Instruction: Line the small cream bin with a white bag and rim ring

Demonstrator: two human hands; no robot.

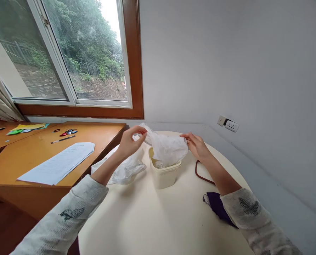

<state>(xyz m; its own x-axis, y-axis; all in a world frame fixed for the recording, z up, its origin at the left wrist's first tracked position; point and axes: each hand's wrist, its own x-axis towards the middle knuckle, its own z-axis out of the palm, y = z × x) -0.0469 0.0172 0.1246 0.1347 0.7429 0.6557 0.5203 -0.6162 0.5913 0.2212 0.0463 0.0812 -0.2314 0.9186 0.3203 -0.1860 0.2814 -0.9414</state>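
Observation:
A thin white plastic bag (170, 147) is stretched between my two hands above a small cream bin (165, 177). The bag's lower part hangs down inside the bin. My left hand (133, 140) pinches one edge of it between thumb and fingers, to the left of the bin. At the opposite edge, my right hand (196, 144) grips the plastic with its fingertips. Another crumpled clear-white plastic bag (127, 170) lies on the table just left of the bin, under my left forearm.
The bin stands on a round cream table (147, 219). A brown frame-like ring (200, 175) and a dark purple cloth (218, 207) lie at the right, near my right forearm. A wooden desk (75, 131) at the left holds papers (59, 163), a pen (62, 139) and small items.

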